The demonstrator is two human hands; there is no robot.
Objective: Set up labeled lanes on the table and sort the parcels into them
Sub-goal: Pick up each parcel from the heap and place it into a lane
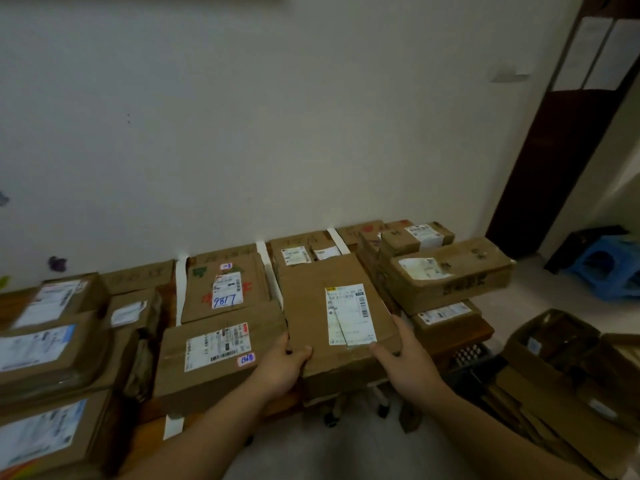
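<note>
A flat brown cardboard parcel (pixel 332 306) with a white shipping label lies in the third lane from the left, its near end over the table's front edge. My left hand (pixel 284 368) grips its near left corner and my right hand (pixel 405 362) grips its near right corner. White tape strips (pixel 180 292) divide the table into lanes, with handwritten cardboard labels (pixel 138 277) at the far end against the wall. One lane to the left lie a parcel marked 9817 (pixel 225 289) and a wider parcel (pixel 214 355) in front of it.
Several parcels fill the far left lanes (pixel 52 355). Stacked boxes (pixel 446 271) stand in the right lane. An open box with cardboard (pixel 561 355) sits on the floor at right, a blue stool (pixel 609 265) behind it. A dark door (pixel 561 150) stands at the right.
</note>
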